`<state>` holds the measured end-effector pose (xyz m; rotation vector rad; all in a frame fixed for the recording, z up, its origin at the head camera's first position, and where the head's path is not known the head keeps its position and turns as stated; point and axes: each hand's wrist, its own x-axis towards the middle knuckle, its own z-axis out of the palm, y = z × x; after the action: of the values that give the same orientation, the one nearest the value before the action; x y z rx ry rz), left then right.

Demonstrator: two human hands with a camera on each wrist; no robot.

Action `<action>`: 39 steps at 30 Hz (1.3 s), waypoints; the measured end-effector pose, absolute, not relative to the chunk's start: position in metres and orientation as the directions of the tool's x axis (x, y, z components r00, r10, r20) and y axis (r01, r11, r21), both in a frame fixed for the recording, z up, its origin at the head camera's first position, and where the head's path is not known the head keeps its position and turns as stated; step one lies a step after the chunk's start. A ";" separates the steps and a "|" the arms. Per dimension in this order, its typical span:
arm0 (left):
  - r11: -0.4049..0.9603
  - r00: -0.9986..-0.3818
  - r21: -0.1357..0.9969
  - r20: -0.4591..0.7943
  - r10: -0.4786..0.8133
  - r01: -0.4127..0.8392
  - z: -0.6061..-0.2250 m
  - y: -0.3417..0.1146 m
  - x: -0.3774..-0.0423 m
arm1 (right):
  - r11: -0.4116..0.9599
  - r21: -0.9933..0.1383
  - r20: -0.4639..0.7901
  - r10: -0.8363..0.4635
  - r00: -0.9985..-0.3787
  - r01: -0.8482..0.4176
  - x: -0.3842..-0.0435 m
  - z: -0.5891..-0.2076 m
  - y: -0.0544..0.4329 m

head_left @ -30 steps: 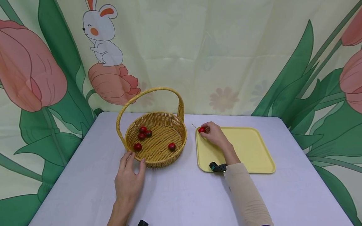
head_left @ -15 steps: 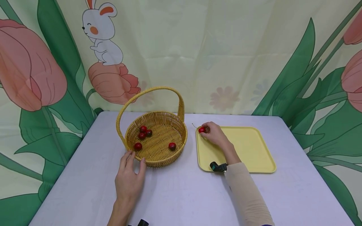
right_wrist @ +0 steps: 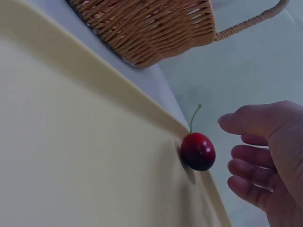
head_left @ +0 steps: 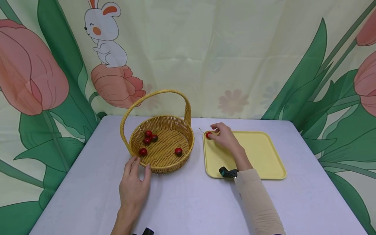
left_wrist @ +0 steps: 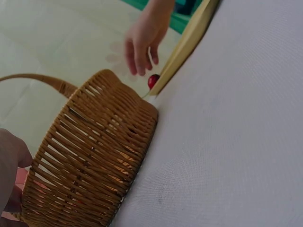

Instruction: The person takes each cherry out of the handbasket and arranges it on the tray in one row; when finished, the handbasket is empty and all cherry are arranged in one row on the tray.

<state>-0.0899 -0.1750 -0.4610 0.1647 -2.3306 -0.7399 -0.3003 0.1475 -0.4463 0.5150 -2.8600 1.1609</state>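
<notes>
- A person's right hand hovers over the far left corner of a flat, smooth yellow plastic tray, its fingers loosely spread and holding nothing.
- A small, glossy red cherry with a thin green stem rests against the tray's raised rim, just beside the fingertips but apart from them, as the right wrist view shows.
- The step in hand looks like setting a cherry down on the tray; the next move likely calls for a reach to the basket.
- The left hand lies flat on the table, straight fingers touching the near wall of a round woven wicker basket with an arched handle.
- Five more red cherries sit on the basket's ribbed floor.
- The pale lilac table looks finely textured, like cloth.
</notes>
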 end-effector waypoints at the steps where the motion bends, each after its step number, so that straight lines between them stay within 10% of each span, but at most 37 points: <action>1: 0.831 -0.763 0.551 0.570 -0.306 0.079 -0.461 -0.175 -0.090 | 0.669 -0.676 0.140 -0.295 -0.945 -0.309 -0.300 -0.445 0.148; 39: 0.831 -0.769 0.553 0.557 -0.313 0.063 -0.461 -0.175 -0.090 | 0.485 -0.638 0.393 -0.463 -0.795 -0.598 -0.275 -0.402 0.091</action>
<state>-0.0905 -0.1752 -0.4613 0.1827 -2.3430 -0.7379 -0.2747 0.0911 -0.4020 0.9227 -2.5591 1.2005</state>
